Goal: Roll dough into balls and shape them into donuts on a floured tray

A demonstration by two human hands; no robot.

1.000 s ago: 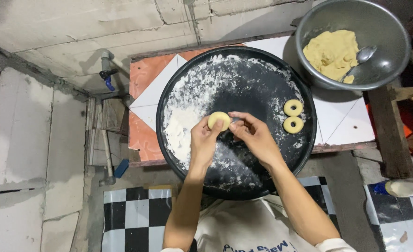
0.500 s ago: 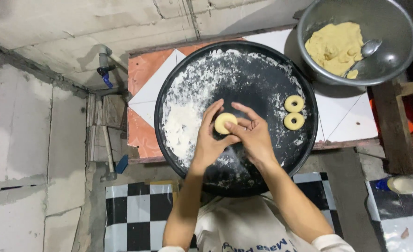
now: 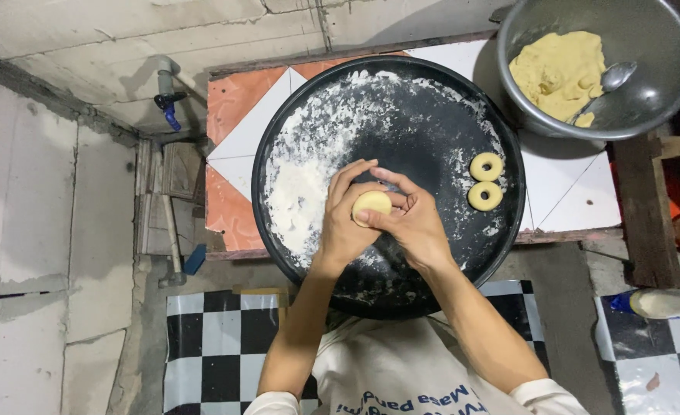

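Over the floured black tray (image 3: 278, 146) on the tiled table (image 3: 570, 192), the left hand (image 3: 344, 223) and right hand (image 3: 417, 227) pinch a round dough ball (image 3: 371, 204) between curled fingers. Two dough rings (image 3: 485, 180) lie finished at the tray's right side, while a good lump of dough (image 3: 559, 69) waits in the metal bowl (image 3: 663, 46) with a spoon (image 3: 613, 77).

Two dough rings (image 3: 485, 180) lie on one round black tray (image 3: 501, 230); one dough ball (image 3: 371, 204), one metal bowl (image 3: 663, 107), one spoon (image 3: 613, 77), one blue tap (image 3: 169, 107).
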